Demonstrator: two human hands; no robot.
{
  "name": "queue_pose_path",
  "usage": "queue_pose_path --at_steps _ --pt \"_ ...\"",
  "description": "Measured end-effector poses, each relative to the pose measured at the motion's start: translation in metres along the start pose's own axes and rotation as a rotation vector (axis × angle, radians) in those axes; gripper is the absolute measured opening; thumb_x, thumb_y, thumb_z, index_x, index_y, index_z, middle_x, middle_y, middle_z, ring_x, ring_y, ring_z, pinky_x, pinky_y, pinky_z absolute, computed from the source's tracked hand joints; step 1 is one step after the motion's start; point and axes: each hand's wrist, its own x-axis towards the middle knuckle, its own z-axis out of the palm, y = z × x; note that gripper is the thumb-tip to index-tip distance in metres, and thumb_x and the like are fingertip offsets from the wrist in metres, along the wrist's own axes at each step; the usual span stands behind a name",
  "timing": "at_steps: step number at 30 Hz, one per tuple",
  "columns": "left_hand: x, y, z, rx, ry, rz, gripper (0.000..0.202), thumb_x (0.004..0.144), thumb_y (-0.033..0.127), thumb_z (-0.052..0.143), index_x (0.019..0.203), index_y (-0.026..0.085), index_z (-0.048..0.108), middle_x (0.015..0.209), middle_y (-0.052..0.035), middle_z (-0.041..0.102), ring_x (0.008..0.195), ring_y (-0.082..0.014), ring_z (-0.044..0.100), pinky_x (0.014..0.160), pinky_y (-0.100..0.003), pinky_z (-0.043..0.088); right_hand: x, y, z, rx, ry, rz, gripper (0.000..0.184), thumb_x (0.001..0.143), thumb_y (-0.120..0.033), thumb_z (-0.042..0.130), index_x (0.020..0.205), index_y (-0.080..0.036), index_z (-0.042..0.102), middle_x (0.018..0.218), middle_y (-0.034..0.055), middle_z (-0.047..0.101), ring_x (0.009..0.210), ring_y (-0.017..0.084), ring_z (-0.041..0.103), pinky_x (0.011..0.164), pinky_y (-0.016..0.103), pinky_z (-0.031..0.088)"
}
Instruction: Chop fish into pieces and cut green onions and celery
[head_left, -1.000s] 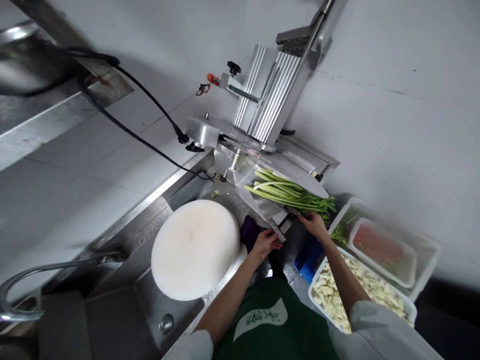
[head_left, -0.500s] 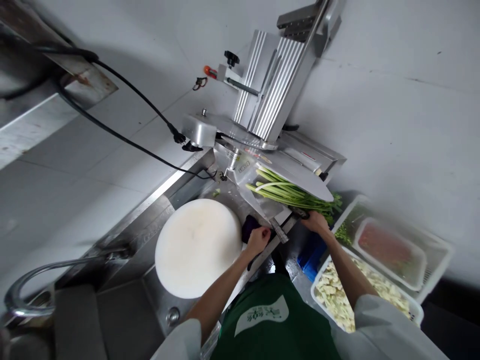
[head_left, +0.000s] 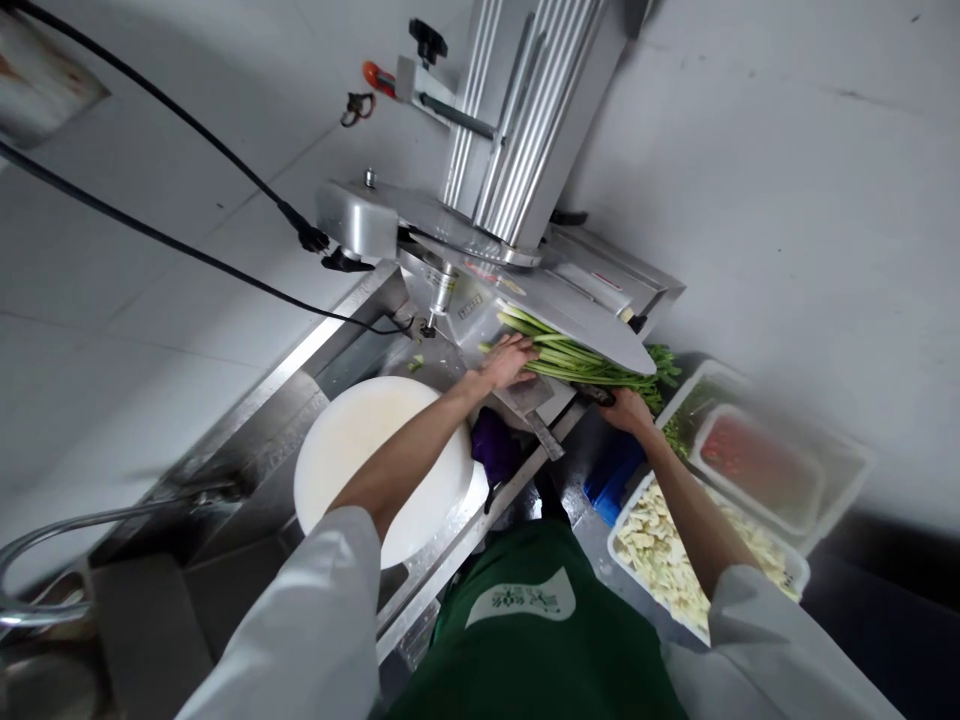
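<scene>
Green stalks (head_left: 559, 352) lie on the metal slicer's (head_left: 510, 190) base, partly under its flat plate, leafy ends out right. Left hand (head_left: 511, 362) sits across the cut ends, fingers slightly bent; can't tell if they grip. Right hand (head_left: 630, 412) is curled round a dark handle (head_left: 598, 393) just beside the stalks. Purple item (head_left: 493, 447) near white round board (head_left: 360, 450).
</scene>
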Motion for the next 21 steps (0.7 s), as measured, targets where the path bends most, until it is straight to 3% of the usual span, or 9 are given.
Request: queue_pose_path --at_steps 5,8,11,16,21 --pt "0.014 -0.006 0.007 0.100 -0.058 0.004 0.017 0.092 0.020 0.066 0.105 0.019 0.077 0.118 -0.0130 0.073 0.121 -0.0296 0.061 0.104 -0.040 0.048 -0.002 -0.015 0.002 -0.113 0.038 -0.072 0.044 0.093 -0.038 0.061 0.129 -0.014 0.070 0.120 0.0203 0.076 0.113 0.035 0.072 0.089 0.036 0.054" --pt "0.017 -0.005 0.009 0.118 -0.027 -0.022 0.019 0.095 0.020 0.058 0.101 0.017 0.077 0.114 -0.0138 0.073 0.118 -0.0299 0.061 0.104 -0.042 0.048 -0.007 -0.013 0.005 -0.153 0.031 -0.081 0.044 0.098 -0.044 0.056 0.125 -0.013 0.071 0.118 0.0217 0.076 0.112 0.036 0.073 0.090 0.038 0.054" --pt "0.020 0.001 0.012 0.110 0.042 -0.040 0.024 0.098 0.022 0.055 0.110 0.017 0.075 0.118 -0.0149 0.071 0.121 -0.0304 0.060 0.106 -0.043 0.048 -0.012 0.000 0.008 -0.185 0.010 -0.012 0.041 0.099 -0.044 0.055 0.122 -0.014 0.072 0.116 0.0217 0.076 0.111 0.034 0.074 0.089 0.037 0.054" --pt "0.033 0.019 0.018 0.024 0.102 0.012 0.041 0.097 0.036 0.064 0.133 0.018 0.067 0.134 -0.0172 0.065 0.134 -0.0343 0.055 0.113 -0.047 0.045 -0.013 0.018 0.003 -0.198 0.054 0.058 0.041 0.099 -0.041 0.057 0.123 -0.013 0.073 0.116 0.0233 0.076 0.110 0.034 0.074 0.088 0.036 0.054" --pt "0.057 0.025 0.027 0.018 0.083 -0.052 0.055 0.093 0.054 0.069 0.130 0.013 0.066 0.140 -0.0218 0.063 0.145 -0.0404 0.047 0.120 -0.052 0.037 -0.009 0.025 -0.007 -0.193 0.089 0.043 0.038 0.097 -0.041 0.058 0.119 -0.015 0.075 0.114 0.0223 0.077 0.109 0.034 0.074 0.087 0.035 0.054"
